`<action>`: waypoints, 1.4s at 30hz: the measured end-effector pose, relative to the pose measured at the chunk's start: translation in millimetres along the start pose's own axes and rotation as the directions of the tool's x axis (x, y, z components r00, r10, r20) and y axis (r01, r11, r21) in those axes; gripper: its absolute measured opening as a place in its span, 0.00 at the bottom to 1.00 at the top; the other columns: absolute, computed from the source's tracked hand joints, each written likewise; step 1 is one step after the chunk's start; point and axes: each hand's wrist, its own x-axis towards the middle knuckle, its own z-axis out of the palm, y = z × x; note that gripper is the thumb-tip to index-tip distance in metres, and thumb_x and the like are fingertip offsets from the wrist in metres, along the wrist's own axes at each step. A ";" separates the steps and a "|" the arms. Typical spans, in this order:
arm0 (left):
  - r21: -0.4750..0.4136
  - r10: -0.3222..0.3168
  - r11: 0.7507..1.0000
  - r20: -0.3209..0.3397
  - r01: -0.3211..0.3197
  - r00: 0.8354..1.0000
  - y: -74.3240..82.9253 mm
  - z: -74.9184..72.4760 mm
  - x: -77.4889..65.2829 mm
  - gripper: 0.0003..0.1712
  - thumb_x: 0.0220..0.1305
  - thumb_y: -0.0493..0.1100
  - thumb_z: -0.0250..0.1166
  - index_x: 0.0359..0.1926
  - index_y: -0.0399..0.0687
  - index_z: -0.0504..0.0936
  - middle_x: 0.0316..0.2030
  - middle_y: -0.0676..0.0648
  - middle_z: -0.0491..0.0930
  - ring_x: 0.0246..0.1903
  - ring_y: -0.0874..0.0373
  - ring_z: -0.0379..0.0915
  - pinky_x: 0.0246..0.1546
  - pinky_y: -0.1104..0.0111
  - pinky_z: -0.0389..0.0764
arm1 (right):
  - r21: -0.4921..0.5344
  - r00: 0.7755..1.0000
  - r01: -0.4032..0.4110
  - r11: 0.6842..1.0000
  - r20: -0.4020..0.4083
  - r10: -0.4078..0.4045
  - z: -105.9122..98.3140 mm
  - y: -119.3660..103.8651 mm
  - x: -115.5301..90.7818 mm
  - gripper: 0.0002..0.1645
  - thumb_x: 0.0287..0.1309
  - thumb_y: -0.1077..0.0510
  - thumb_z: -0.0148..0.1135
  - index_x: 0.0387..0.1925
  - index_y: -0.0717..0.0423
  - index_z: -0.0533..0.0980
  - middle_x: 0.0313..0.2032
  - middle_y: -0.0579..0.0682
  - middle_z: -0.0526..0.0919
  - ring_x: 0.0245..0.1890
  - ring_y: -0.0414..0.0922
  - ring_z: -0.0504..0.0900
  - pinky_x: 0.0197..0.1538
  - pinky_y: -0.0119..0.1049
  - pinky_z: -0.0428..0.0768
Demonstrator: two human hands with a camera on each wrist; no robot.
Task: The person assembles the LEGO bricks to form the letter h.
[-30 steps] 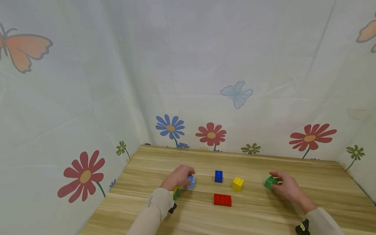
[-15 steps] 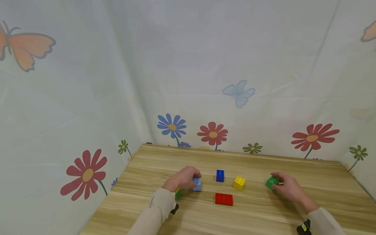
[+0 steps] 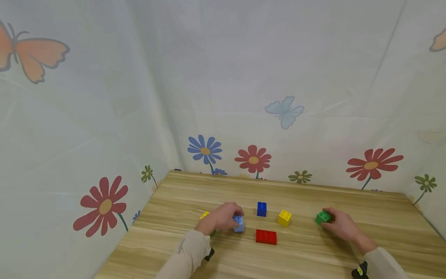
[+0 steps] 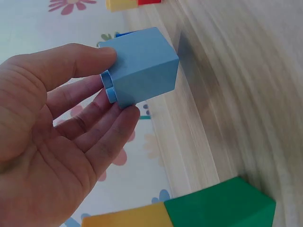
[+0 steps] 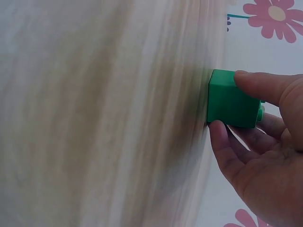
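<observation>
My left hand [image 3: 223, 217] pinches a light blue building block [image 4: 147, 61] between thumb and fingers. In the left wrist view a gap and a shadow separate that block from the tabletop. Under the left wrist, a yellow block [image 3: 204, 214] is joined to a green block [image 4: 220, 205], and the forearm partly hides them. Over on the right, my right hand [image 3: 343, 226] grips a separate green block [image 5: 234, 99] with thumb on one side and fingers on the other. This block's base appears to be on the table.
Between the hands are a dark blue block [image 3: 261, 209], a yellow block [image 3: 284, 218] and a longer red block [image 3: 266, 236]. They stand apart on the wood-grain table [image 3: 296, 259]. A patterned white curtain [image 3: 223, 77] hangs behind the table.
My left hand has carried the light blue block rightward and slightly nearer, uncovering more of the yellow block by its wrist. The right hand has stayed at its green block. The view has shifted slightly.
</observation>
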 end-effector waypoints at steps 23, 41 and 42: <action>-0.115 -0.009 0.993 0.047 0.014 0.999 4.8 20.8 -9.8 0.18 0.65 0.37 0.74 0.55 0.44 0.85 0.48 0.54 0.81 0.46 0.63 0.74 0.55 0.68 0.80 | 0.103 1.000 0.026 0.994 -0.004 -0.025 -2.8 -23.1 -15.9 0.30 0.65 0.68 0.68 0.63 0.82 0.69 0.48 0.68 0.83 0.47 0.61 0.85 0.46 0.49 0.86; -0.217 -0.002 0.976 -0.007 0.000 1.000 1.1 30.6 -10.8 0.17 0.64 0.35 0.76 0.53 0.42 0.85 0.46 0.52 0.81 0.46 0.63 0.76 0.54 0.67 0.80 | 0.172 0.973 0.221 0.960 0.028 -0.229 1.4 -87.9 -25.9 0.28 0.66 0.67 0.69 0.64 0.75 0.74 0.55 0.66 0.82 0.46 0.49 0.83 0.45 0.39 0.86; -0.224 -0.005 0.975 -0.008 0.003 1.000 0.9 30.9 -10.9 0.17 0.64 0.36 0.76 0.53 0.42 0.85 0.46 0.53 0.81 0.45 0.64 0.75 0.54 0.68 0.80 | 0.176 0.971 0.229 0.957 0.030 -0.238 2.6 -91.8 -26.1 0.28 0.66 0.67 0.70 0.64 0.74 0.74 0.55 0.66 0.82 0.46 0.50 0.83 0.45 0.39 0.86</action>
